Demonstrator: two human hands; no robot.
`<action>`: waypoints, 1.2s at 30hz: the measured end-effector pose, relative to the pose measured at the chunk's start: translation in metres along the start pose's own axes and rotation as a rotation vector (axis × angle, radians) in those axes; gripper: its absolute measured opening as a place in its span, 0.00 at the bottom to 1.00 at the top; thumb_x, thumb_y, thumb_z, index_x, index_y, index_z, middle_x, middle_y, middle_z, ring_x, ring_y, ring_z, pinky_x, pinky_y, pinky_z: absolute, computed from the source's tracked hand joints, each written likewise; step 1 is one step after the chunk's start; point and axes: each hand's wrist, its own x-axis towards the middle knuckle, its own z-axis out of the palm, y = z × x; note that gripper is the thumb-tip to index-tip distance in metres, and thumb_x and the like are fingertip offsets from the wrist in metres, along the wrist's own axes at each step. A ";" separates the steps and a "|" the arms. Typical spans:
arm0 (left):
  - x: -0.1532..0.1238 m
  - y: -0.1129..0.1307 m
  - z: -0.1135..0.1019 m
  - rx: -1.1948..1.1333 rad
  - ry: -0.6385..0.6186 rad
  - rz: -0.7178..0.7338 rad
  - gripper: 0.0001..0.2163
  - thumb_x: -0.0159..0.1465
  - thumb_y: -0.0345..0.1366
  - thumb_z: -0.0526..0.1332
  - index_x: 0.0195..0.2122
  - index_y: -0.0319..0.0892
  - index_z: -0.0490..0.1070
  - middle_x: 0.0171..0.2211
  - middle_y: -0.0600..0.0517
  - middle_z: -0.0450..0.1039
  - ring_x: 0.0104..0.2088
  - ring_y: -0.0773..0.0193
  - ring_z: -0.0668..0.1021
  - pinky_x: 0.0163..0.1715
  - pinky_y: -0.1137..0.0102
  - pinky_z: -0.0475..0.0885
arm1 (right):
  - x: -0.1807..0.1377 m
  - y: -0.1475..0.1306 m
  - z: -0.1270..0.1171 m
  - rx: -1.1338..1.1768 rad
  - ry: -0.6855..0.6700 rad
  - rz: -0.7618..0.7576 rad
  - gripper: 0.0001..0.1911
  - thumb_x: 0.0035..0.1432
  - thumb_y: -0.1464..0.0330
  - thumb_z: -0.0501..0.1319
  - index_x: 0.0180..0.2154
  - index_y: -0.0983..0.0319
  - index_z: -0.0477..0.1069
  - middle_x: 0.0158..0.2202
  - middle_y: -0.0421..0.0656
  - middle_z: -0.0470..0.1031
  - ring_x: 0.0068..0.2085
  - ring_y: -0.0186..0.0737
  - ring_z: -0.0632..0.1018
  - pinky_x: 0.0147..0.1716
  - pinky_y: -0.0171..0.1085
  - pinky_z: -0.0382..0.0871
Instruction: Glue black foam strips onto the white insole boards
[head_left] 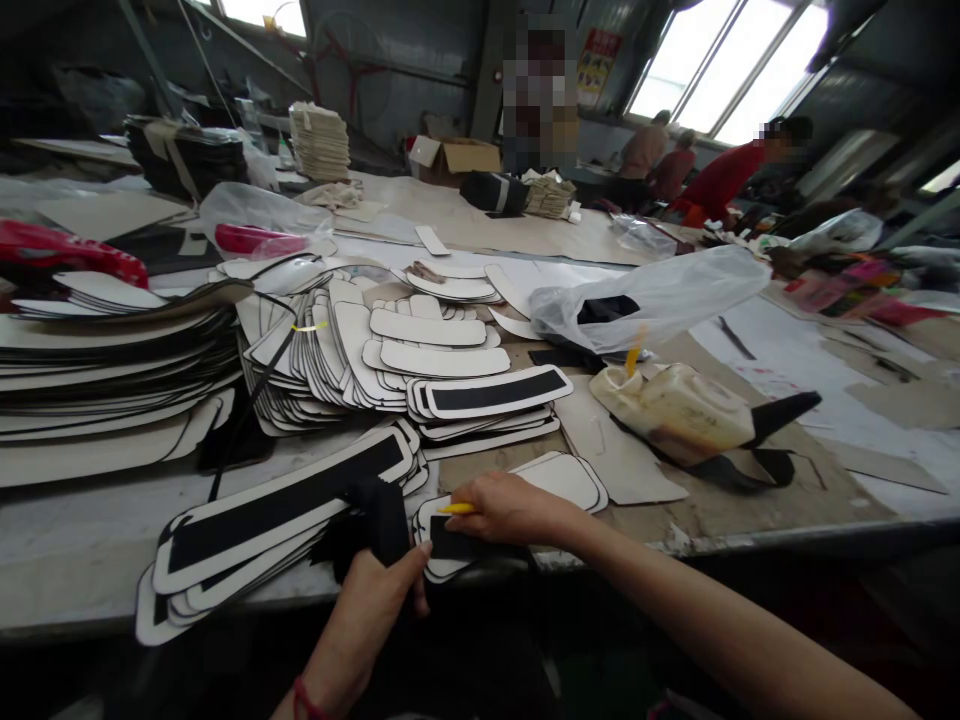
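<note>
My left hand (379, 600) is closed on a piece of black fabric (375, 525) at the table's front edge, thumb pressed on it. My right hand (510, 508) pinches a thin yellow tool (456, 508) and rests on a white card piece with a black strip (450, 545). Just left lies a fanned stack of long white pieces with black strips (277, 520). More such pieces (491, 395) are stacked behind my hands.
Tall piles of flat sheets (105, 380) fill the left. A dirty plastic jug (675, 410) and a clear plastic bag (652, 300) sit to the right. Several people work at the far end of the long table (67, 550).
</note>
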 end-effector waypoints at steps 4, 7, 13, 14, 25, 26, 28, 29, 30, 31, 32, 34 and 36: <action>0.003 0.000 -0.003 0.051 -0.012 -0.004 0.19 0.56 0.47 0.54 0.12 0.43 0.63 0.13 0.54 0.65 0.21 0.65 0.68 0.31 0.69 0.61 | 0.006 -0.001 -0.002 -0.115 -0.031 -0.033 0.16 0.55 0.58 0.53 0.35 0.60 0.72 0.30 0.44 0.75 0.33 0.41 0.74 0.27 0.32 0.59; 0.005 0.001 -0.004 0.093 -0.025 0.005 0.21 0.56 0.47 0.54 0.10 0.43 0.62 0.13 0.54 0.65 0.23 0.64 0.68 0.33 0.69 0.60 | 0.010 -0.006 -0.006 -0.178 -0.035 -0.043 0.15 0.54 0.58 0.54 0.35 0.59 0.73 0.31 0.45 0.76 0.35 0.43 0.75 0.29 0.33 0.61; 0.005 0.005 -0.003 0.139 -0.020 0.011 0.20 0.56 0.44 0.53 0.09 0.43 0.62 0.15 0.53 0.66 0.25 0.63 0.69 0.34 0.69 0.60 | 0.017 -0.012 -0.010 -0.237 -0.019 -0.061 0.14 0.53 0.59 0.54 0.34 0.60 0.73 0.31 0.46 0.77 0.35 0.43 0.76 0.30 0.34 0.62; 0.005 0.005 -0.002 0.143 -0.021 0.013 0.20 0.56 0.44 0.53 0.09 0.43 0.62 0.15 0.53 0.67 0.25 0.63 0.69 0.34 0.69 0.60 | 0.017 -0.012 -0.010 -0.234 -0.019 -0.057 0.14 0.53 0.59 0.55 0.34 0.60 0.73 0.31 0.46 0.77 0.35 0.43 0.76 0.30 0.34 0.62; 0.007 0.008 0.001 0.130 -0.006 -0.036 0.19 0.53 0.45 0.56 0.09 0.43 0.63 0.09 0.52 0.67 0.18 0.63 0.70 0.28 0.70 0.62 | 0.020 -0.002 -0.004 -0.217 -0.043 -0.090 0.15 0.54 0.58 0.53 0.36 0.59 0.72 0.33 0.46 0.76 0.36 0.44 0.76 0.31 0.35 0.63; 0.006 0.010 0.001 0.136 -0.011 -0.039 0.19 0.53 0.45 0.55 0.09 0.43 0.64 0.09 0.52 0.67 0.18 0.63 0.70 0.28 0.69 0.63 | 0.020 -0.002 -0.005 -0.212 -0.049 -0.085 0.15 0.54 0.58 0.53 0.37 0.59 0.73 0.33 0.46 0.76 0.36 0.44 0.76 0.31 0.35 0.63; 0.006 0.011 0.000 0.152 -0.020 -0.040 0.20 0.54 0.46 0.55 0.08 0.43 0.63 0.09 0.51 0.67 0.19 0.63 0.70 0.29 0.69 0.63 | 0.020 -0.003 -0.006 -0.203 -0.056 -0.076 0.15 0.54 0.59 0.53 0.36 0.59 0.73 0.33 0.46 0.76 0.36 0.44 0.76 0.31 0.35 0.63; 0.007 0.011 0.000 0.162 -0.018 -0.042 0.21 0.54 0.46 0.55 0.07 0.43 0.63 0.09 0.51 0.67 0.19 0.63 0.70 0.29 0.70 0.63 | 0.020 -0.003 -0.007 -0.198 -0.057 -0.075 0.15 0.54 0.59 0.53 0.36 0.59 0.73 0.33 0.46 0.76 0.36 0.44 0.76 0.32 0.35 0.63; 0.008 0.011 0.000 0.169 -0.010 -0.050 0.21 0.54 0.47 0.55 0.07 0.43 0.63 0.09 0.51 0.67 0.19 0.63 0.70 0.29 0.70 0.63 | 0.019 -0.003 -0.007 -0.193 -0.057 -0.076 0.15 0.54 0.59 0.53 0.36 0.59 0.73 0.32 0.46 0.76 0.36 0.44 0.76 0.32 0.35 0.63; 0.010 0.010 0.000 0.173 -0.001 -0.062 0.21 0.53 0.48 0.56 0.07 0.43 0.63 0.08 0.51 0.66 0.18 0.64 0.70 0.29 0.70 0.63 | 0.020 -0.003 -0.007 -0.188 -0.057 -0.077 0.14 0.54 0.59 0.53 0.36 0.59 0.73 0.32 0.46 0.77 0.36 0.44 0.76 0.32 0.36 0.63; 0.012 0.008 0.000 0.175 0.007 -0.072 0.21 0.53 0.48 0.56 0.08 0.43 0.64 0.08 0.51 0.66 0.18 0.64 0.70 0.28 0.70 0.63 | 0.020 -0.003 -0.007 -0.185 -0.057 -0.080 0.14 0.54 0.60 0.53 0.36 0.59 0.73 0.32 0.45 0.77 0.36 0.44 0.76 0.32 0.36 0.63; 0.016 0.004 0.001 0.174 0.016 -0.089 0.21 0.52 0.49 0.57 0.08 0.42 0.65 0.07 0.52 0.64 0.16 0.64 0.69 0.26 0.69 0.63 | 0.020 -0.004 -0.007 -0.188 -0.052 -0.078 0.14 0.53 0.60 0.54 0.35 0.59 0.73 0.32 0.46 0.77 0.36 0.44 0.76 0.31 0.36 0.63; 0.020 0.000 0.003 0.173 0.018 -0.089 0.21 0.52 0.49 0.57 0.08 0.42 0.64 0.06 0.52 0.63 0.14 0.64 0.69 0.25 0.69 0.63 | 0.019 -0.006 -0.006 -0.202 -0.041 -0.070 0.14 0.53 0.60 0.54 0.35 0.60 0.73 0.32 0.46 0.77 0.35 0.44 0.76 0.31 0.36 0.63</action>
